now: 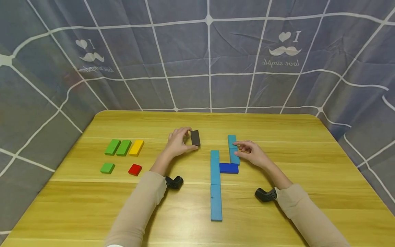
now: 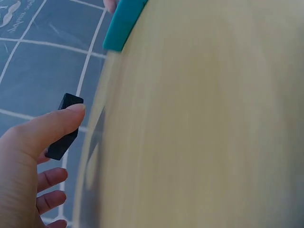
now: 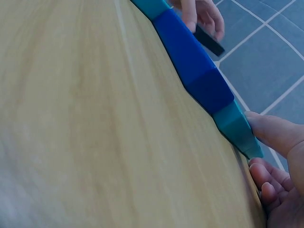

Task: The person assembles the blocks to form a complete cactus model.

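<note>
My left hand pinches a black rectangular block between thumb and fingers, left of the blue pieces. In the left wrist view the thumb lies across the black block. At the right, my right hand has its index fingertip over two light blue blocks laid end to end, thumb at their right edge. A dark blue block lies crosswise below them, reaching to a longer column of light blue blocks. In the right wrist view the right thumb meets the light blue block.
On the left of the wooden table lie several green blocks, a yellow block and a red block. A grey curtain with white lines hangs behind and beside the table.
</note>
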Tool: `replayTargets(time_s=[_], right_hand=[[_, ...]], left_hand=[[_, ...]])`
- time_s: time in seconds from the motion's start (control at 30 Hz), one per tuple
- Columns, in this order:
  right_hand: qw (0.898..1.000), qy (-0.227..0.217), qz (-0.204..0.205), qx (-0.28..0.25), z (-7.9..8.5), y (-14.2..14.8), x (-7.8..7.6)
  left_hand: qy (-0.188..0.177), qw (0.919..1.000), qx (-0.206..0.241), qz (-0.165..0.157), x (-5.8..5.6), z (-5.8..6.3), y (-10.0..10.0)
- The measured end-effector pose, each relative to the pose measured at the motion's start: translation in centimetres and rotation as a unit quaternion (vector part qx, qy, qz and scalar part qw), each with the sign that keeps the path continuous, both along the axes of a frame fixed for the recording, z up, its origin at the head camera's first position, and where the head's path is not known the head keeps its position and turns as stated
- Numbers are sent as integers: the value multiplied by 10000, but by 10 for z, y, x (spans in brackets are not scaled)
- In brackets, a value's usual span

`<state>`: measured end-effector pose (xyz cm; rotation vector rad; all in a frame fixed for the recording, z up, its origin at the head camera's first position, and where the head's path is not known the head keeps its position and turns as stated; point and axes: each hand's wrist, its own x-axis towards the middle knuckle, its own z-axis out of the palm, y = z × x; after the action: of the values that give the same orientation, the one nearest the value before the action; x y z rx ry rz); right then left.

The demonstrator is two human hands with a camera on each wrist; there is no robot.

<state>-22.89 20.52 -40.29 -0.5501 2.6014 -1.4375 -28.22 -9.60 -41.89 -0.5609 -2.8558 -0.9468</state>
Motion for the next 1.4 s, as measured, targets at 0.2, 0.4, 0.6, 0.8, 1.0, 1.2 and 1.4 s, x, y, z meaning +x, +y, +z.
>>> replayTargets(time_s=[0.2, 0.4, 0.6, 0.8, 1.0, 1.2, 1.4], right_hand=[[10000, 17, 86, -34, -6, 2, -4], [9999, 139, 70, -47, -29, 10, -17], [9997, 168, 105, -122, -33, 12, -19], [9999, 28, 70, -67, -4, 2, -4], [9999, 63, 36, -77, -17, 7, -12], [9999, 113, 42, -73, -33, 14, -21], [9998, 145, 41, -97, -33, 14, -21]], left_hand=[[-118, 9991, 410, 36, -6, -10, 23], [-238, 9979, 599, 60, -9, -15, 37], [-287, 9983, 507, -17, -12, -17, 48], [-256, 9994, 226, -113, -14, -16, 54], [-336, 9992, 4, -204, -14, -14, 56], [-375, 9980, 304, -402, -15, -15, 53], [-531, 9965, 428, -482, -14, -13, 52]])
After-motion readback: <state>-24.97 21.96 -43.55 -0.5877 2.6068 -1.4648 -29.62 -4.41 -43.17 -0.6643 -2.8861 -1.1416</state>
